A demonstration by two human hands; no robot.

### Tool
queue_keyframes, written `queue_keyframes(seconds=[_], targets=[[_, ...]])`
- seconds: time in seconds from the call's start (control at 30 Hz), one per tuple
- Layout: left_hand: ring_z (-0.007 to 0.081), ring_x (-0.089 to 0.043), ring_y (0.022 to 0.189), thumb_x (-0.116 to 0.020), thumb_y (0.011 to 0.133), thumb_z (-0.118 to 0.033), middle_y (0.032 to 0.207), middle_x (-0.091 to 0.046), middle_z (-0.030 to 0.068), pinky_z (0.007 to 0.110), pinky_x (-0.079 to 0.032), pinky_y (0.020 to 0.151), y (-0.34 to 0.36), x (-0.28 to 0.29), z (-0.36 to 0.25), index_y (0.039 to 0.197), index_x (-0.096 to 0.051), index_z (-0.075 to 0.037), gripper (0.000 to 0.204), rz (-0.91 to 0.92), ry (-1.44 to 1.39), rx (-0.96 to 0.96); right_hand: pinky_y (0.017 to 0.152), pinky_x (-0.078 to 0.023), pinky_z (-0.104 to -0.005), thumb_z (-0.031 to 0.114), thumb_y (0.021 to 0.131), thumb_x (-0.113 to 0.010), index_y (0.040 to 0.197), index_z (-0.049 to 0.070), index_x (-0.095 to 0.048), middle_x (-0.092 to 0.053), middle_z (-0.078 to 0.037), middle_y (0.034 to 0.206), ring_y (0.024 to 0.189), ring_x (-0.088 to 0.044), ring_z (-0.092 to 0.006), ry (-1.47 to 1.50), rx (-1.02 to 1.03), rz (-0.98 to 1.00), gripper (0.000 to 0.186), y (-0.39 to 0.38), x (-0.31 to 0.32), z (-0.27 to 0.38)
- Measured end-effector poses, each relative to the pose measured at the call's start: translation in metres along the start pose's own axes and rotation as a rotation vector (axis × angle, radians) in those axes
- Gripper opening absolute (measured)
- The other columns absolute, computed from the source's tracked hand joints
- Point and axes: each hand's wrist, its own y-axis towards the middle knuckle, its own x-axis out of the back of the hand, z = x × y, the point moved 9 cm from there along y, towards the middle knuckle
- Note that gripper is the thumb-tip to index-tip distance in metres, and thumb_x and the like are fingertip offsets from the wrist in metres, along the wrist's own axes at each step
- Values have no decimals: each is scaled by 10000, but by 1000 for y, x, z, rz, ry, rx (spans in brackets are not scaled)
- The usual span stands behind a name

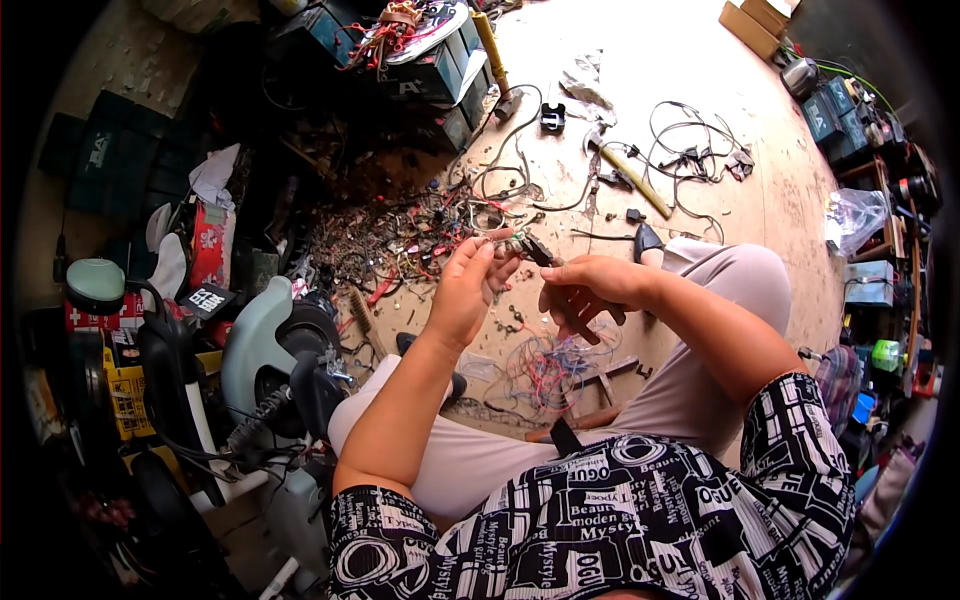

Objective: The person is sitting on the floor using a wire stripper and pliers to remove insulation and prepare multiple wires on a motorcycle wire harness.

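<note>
My left hand (470, 290) pinches a small, pale greenish piece (516, 240), apparently wire or a small part, too tiny to make out clearly. My right hand (582, 290) grips pliers (536, 250) with dark jaws, which point up-left at that piece, right beside my left fingertips. The pliers' handles angle down beneath my right hand. Below both hands lies a loose tangle of red, blue and white wires (540, 370) on the floor between my legs. Behind my hands spreads a heap of cut wires and small scraps (400, 230).
A scooter (250, 350) crowds my left. Dark battery boxes with cables (425, 75) stand at the back. A hammer (645, 190), black cables (690, 130) and a small black part (553, 118) lie on the floor (780, 200). Shelving with boxes and bags (865, 280) lines the right.
</note>
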Motion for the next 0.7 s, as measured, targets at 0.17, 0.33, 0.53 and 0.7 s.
queue_keyframes(seconds=[0.17, 0.33, 0.53, 0.7], targets=[[124, -581, 928, -365, 992, -103, 1032, -572, 67, 294, -483, 942, 0, -2, -2, 1151, -503, 23, 245, -17, -9, -8, 730, -539, -369, 406, 980, -399, 912, -28, -603, -622, -124, 732, 732, -665, -281, -6, -16, -2, 484, -1, -1, 0], [126, -585, 919, -371, 994, -110, 973, -555, 47, 260, -484, 930, 0, -2, -1, 1176, -507, 17, 260, -21, 67, 1, 384, -472, -350, 452, 976, -371, 834, -3, -551, -579, -107, 697, 658, -650, -257, -34, 9, 72, 509, -1, -6, 0], [107, -586, 903, -381, 997, -125, 935, -548, 28, 219, -486, 882, 1, -4, -4, 1182, -516, 3, 262, -11, 178, -43, 442, -503, -353, 416, 976, -407, 790, -1, -560, -569, -102, 657, 613, -639, -248, -47, -1, 44, 481, -3, -2, 0], [92, -590, 876, -398, 994, -127, 898, -550, 12, 193, -478, 825, 7, -7, -5, 1167, -533, -6, 250, -6, 249, -47, 471, -495, -317, 440, 955, -448, 765, 29, -543, -547, -80, 645, 565, -616, -229, -84, 4, -88, 462, 5, 18, -8]])
